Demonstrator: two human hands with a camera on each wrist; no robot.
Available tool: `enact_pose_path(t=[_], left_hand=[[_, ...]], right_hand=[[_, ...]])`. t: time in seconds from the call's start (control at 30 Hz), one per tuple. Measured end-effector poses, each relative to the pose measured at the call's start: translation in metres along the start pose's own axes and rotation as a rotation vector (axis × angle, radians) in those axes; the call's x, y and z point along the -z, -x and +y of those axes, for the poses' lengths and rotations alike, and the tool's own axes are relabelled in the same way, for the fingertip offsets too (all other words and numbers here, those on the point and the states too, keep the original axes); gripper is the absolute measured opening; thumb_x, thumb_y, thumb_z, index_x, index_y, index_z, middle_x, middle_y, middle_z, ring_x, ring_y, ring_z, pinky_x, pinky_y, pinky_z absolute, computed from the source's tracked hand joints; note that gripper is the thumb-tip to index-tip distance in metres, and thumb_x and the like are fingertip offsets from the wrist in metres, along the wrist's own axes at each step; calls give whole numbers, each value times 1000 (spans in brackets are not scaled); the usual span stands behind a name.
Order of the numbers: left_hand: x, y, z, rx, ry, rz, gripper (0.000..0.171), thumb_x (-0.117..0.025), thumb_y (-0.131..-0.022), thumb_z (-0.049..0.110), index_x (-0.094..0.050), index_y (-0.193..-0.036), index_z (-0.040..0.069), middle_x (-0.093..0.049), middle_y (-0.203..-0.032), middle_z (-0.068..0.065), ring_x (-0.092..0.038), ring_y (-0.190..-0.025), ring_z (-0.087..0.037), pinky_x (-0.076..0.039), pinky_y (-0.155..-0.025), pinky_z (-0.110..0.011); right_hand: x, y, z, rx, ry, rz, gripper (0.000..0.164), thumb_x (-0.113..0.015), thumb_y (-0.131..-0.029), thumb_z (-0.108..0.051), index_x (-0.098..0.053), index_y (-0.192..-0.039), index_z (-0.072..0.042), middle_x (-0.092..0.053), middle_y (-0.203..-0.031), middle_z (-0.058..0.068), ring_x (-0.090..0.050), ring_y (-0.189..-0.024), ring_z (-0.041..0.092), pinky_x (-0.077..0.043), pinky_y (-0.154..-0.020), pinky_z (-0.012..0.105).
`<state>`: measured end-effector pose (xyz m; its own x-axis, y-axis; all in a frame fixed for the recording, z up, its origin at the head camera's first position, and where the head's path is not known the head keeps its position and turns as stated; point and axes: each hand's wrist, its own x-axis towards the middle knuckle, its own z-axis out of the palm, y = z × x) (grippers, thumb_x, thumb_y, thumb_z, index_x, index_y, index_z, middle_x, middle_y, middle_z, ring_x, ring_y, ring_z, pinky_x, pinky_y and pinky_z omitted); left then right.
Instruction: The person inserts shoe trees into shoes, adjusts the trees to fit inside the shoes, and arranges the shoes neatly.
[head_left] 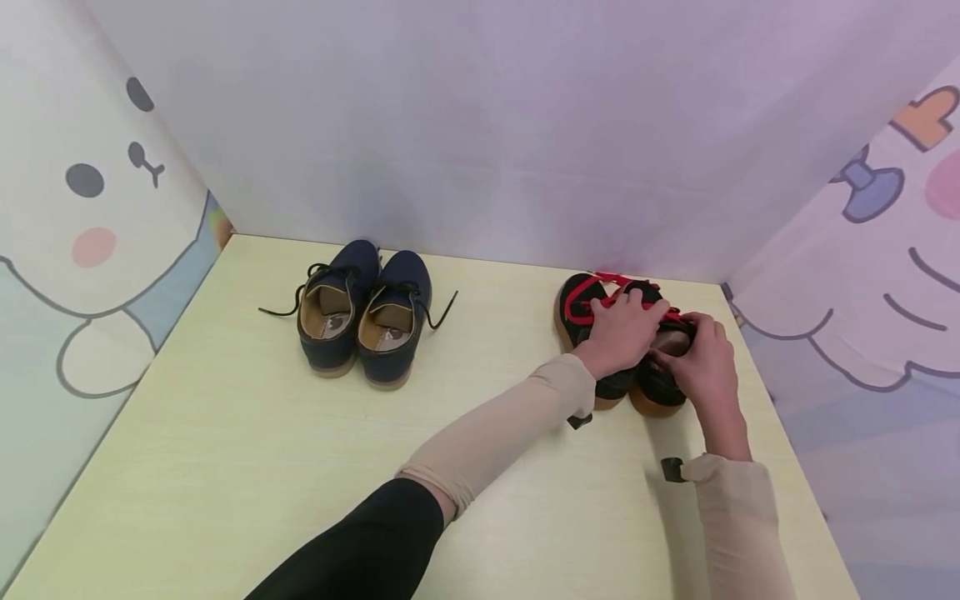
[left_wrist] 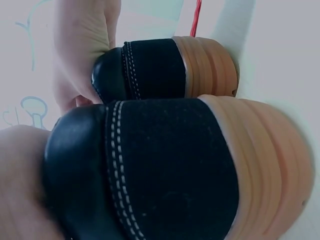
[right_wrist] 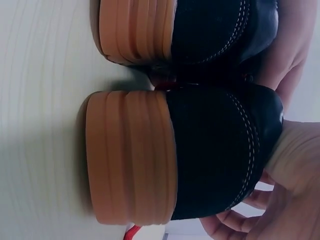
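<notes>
Two black shoes with red laces stand side by side toward the right, heels facing me. Across the left black shoe [head_left: 618, 385] reaches my left hand [head_left: 626, 329], its fingers at the red laces [head_left: 615, 281] of the right shoe. What those fingers pinch is hidden; I cannot tell. My right hand [head_left: 708, 358] grips the side of the right black shoe [head_left: 660, 387], thumb at the opening and fingers outside. In the right wrist view, that shoe's tan sole [right_wrist: 132, 160] rests flat on the table, and the fingers [right_wrist: 232, 222] curl along its far side.
A pair of navy shoes [head_left: 393, 350] with dark, untied laces stands at the left on the pale table [head_left: 315, 467]. Behind the table hangs a white cloth [head_left: 480, 133]. Cartoon-printed walls [head_left: 885, 275] stand on both sides.
</notes>
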<state>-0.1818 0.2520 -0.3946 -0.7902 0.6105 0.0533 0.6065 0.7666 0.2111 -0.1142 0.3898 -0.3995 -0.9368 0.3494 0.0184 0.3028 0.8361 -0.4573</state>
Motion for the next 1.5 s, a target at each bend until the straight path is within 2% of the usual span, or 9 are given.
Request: enact_pose_path(t=[0.2,0.4,0.57,0.7,0.8,0.97,1.13,1.3,1.5], left_hand=[[2,2,0,-15,-1,2,44,-48,-109,48,-40,-152,44,-51,-139,1,-51,-132,-17,-44,-108,-60],[0,0,2,-2,31,3,38,-50,-108,43,-45,-146,42,-55,-135,2,-52,-129,-15,-44,-109,-61],[-4,-2,3,-4,47,4,37,-49,-106,49,-45,-142,39,-54,-133,4,-51,-130,-14,-42,-111,-62],[-5,-1,3,-10,30,3,45,-47,-103,56,-44,-145,39,-52,-136,4,-49,-130,-14,-42,-111,-61],[-5,0,3,-18,23,-2,54,-53,-99,60,-42,-148,39,-51,-138,3,-49,-131,-14,-42,-110,-60],[-3,1,1,-22,33,-4,60,-65,-94,56,-43,-146,38,-53,-136,3,-50,-129,-15,-42,-111,-61],[-2,0,2,4,26,5,58,-65,-95,55,-43,-145,37,-54,-136,2,-51,-130,-16,-42,-111,-61],[-1,-1,3,25,4,7,60,-65,-94,59,-42,-146,37,-53,-138,1,-51,-131,-16,-43,-111,-60],[-1,-1,3,33,-20,21,60,-61,-95,63,-42,-147,38,-53,-140,0,-50,-133,-17,-44,-110,-58]], right_hand=[[1,0,1,16,-6,16,82,-82,-90,-26,-37,-151,6,-43,-145,37,-43,-130,55,-40,-108,67],[3,3,7,51,-48,61,60,-64,-104,-35,-46,-148,3,-51,-143,33,-49,-132,50,-40,-107,67],[8,5,6,33,-35,85,51,-55,-106,-36,-54,-144,-2,-55,-145,29,-52,-133,50,-41,-104,67],[13,8,8,50,-22,98,48,-51,-109,-38,-59,-144,-7,-62,-142,26,-64,-120,48,-49,-94,63],[15,10,12,83,-15,119,44,-49,-110,-35,-61,-144,-9,-65,-140,24,-71,-110,47,-54,-84,56],[13,10,16,175,25,176,36,-51,-110,-22,-63,-140,-6,-68,-132,26,-73,-98,45,-51,-75,48],[11,6,16,246,93,206,32,-51,-108,-13,-63,-136,-2,-70,-119,31,-64,-83,43,-47,-70,54],[8,4,12,259,140,201,33,-49,-105,-9,-60,-134,2,-69,-113,34,-65,-92,53,-49,-79,66],[6,3,9,256,179,199,34,-48,-103,-7,-57,-133,4,-67,-110,35,-64,-93,57,-49,-80,68]])
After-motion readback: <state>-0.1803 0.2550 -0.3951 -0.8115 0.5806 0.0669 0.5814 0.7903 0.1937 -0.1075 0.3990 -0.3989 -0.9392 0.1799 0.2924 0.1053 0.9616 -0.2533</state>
